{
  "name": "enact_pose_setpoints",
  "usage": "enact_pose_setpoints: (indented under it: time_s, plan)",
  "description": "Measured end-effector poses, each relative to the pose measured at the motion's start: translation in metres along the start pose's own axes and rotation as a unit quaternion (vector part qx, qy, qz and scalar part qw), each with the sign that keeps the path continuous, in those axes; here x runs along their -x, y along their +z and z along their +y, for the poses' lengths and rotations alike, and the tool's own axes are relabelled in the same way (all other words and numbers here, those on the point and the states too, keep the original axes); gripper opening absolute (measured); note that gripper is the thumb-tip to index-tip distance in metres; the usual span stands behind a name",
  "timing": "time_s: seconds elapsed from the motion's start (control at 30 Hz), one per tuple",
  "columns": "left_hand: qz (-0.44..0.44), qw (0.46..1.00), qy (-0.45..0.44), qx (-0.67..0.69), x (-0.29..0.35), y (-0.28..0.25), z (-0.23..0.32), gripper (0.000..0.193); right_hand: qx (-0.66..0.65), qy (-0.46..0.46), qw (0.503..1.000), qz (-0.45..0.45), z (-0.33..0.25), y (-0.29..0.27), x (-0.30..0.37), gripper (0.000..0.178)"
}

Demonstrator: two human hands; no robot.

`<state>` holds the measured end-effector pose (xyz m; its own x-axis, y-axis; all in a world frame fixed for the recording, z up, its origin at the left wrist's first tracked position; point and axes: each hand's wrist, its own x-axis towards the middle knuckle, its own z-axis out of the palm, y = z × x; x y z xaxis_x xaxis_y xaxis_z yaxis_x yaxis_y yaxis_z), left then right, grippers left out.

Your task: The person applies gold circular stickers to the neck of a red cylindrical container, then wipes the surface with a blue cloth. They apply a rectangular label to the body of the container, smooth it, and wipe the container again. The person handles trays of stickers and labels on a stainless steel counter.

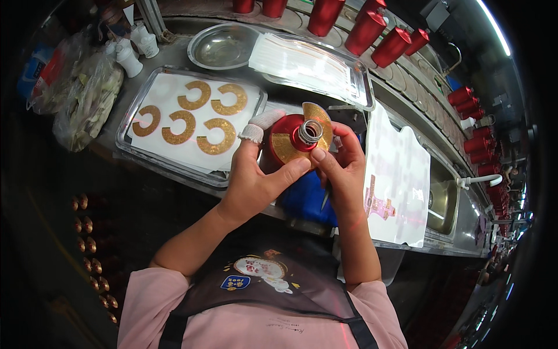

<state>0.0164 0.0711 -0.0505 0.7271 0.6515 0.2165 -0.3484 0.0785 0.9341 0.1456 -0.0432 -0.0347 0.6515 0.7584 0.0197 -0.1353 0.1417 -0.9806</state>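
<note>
lettering and a blue badge mark the dark apron; beyond, a metal counter carries a tray of glittery gold arcs. the left hand grips a glossy red bottle above the counter's edge — the right hand pinches a curved gold strip around its threaded neck.

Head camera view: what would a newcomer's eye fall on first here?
Probably the shiny red bottle at the centre, held between the left hand and the right hand, with a glittery gold curved piece partly around its silvery screw neck. To the left, five gold C-shaped pieces lie on white sheeting in a rectangular metal tray. More red bottles stand along the top and right.
</note>
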Motion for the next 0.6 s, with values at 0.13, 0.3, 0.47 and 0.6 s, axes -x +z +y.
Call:
enact_pose_setpoints:
  time_s: [0.13, 0.3, 0.47, 0.6]
  plan:
    - [-0.001, 1.0, 0.007, -0.005, -0.0012, -0.0027, -0.0033, 0.071, -0.002, 0.005, 1.0, -0.001, -0.0015, 0.0021, -0.0006, 0.046]
    - [0.012, 0.997, -0.014, 0.069, -0.0029, -0.0045, -0.0037, 0.064, 0.017, 0.005, 1.0, 0.007, -0.0013, 0.0022, -0.0004, 0.045]
    - [0.032, 0.992, -0.035, 0.115, -0.0017, -0.0004, -0.0058, 0.052, 0.031, -0.001, 1.0, 0.007, 0.0004, 0.0017, 0.001, 0.044]
    - [0.032, 0.995, -0.023, 0.091, -0.0018, -0.0019, -0.0101, 0.055, 0.026, 0.003, 1.0, 0.014, -0.0001, 0.0032, 0.0019, 0.043]
